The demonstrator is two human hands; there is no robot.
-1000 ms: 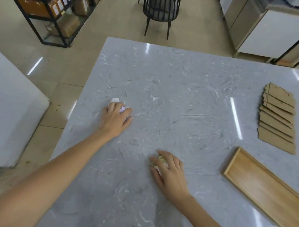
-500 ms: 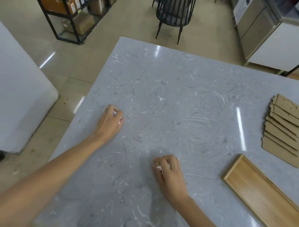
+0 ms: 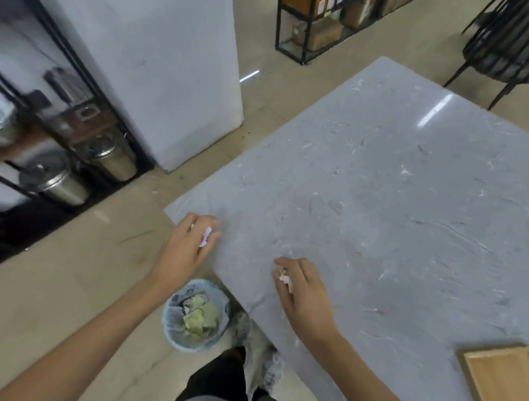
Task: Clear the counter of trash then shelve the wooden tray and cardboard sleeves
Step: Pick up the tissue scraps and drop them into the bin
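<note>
1. Head view: the grey marble counter (image 3: 394,191) fills your right side. Its near-left corner points toward you, just past your left hand; the left edge runs up and away to the far corner near the top of frame.
2. Beige floor (image 3: 56,297) lies left of that edge, a wide bare strip betw. the counter and the white cabinet (image 3: 159,74).
3. Far left, a black rack (image 3: 78,125) holds steel lidded pots, well apart from the counter.
4. At top, a shelf unit (image 3: 319,21) w/ brown boxes stands past the far corner; a dark wire stool (image 3: 512,44) is at top right.
5. Wooden tray (image 3: 503,383) sits on the counter at bottom right, cut off by the frame edge. Cardboard sleeves: not in view.
6. Trash bin (image 3: 194,315), blue-lined, stands on the floor just below the counter's near edge, betw. your forearms; yellowish scraps lie inside.
7. Your left hand (image 3: 185,251) hangs at the counter's corner, partly over the floor, above and beyond the bin, fingers curled round a white paper scrap (image 3: 205,237).
8. Your right hand (image 3: 304,293) is over the counter near its near edge, fingers closed round a small crumpled scrap (image 3: 285,278), pale w/ a bit of yellow.
</note>
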